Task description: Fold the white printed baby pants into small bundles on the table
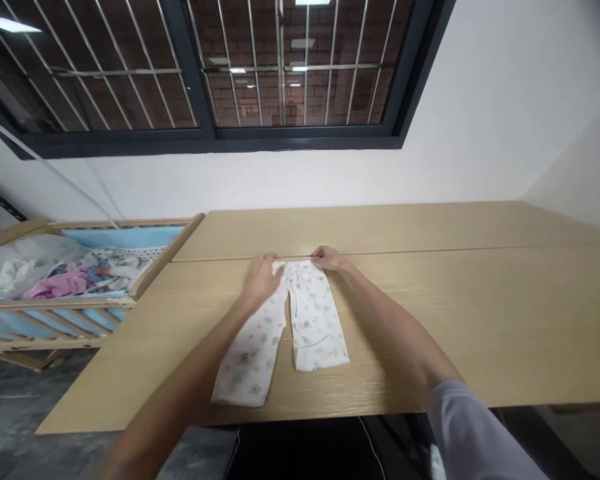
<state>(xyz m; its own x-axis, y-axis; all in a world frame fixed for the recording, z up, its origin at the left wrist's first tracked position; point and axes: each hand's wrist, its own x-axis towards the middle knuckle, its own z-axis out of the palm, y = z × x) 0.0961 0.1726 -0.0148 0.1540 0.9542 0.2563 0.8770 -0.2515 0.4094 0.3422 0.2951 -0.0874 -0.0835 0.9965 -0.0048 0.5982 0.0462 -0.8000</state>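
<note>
A small pair of white printed trousers (307, 320) lies on the wooden table (430, 300), waistband toward the wall and legs spread toward me. My left hand (264, 280) is at the left end of the waistband, slightly blurred, its fingertips partly hidden behind the hand. At the right end of the waistband, my right hand (326, 257) has its fingers pinched together on the fabric. The left trouser leg reaches closer to the table's front edge than the right one and is partly covered by my left forearm.
To the left stands a wooden crib (167, 257) with blue lining, holding a pink cloth (63, 283), other clothes and a translucent plastic bag (35, 257). A seam crosses the tabletop. Behind it are a white wall and a barred window.
</note>
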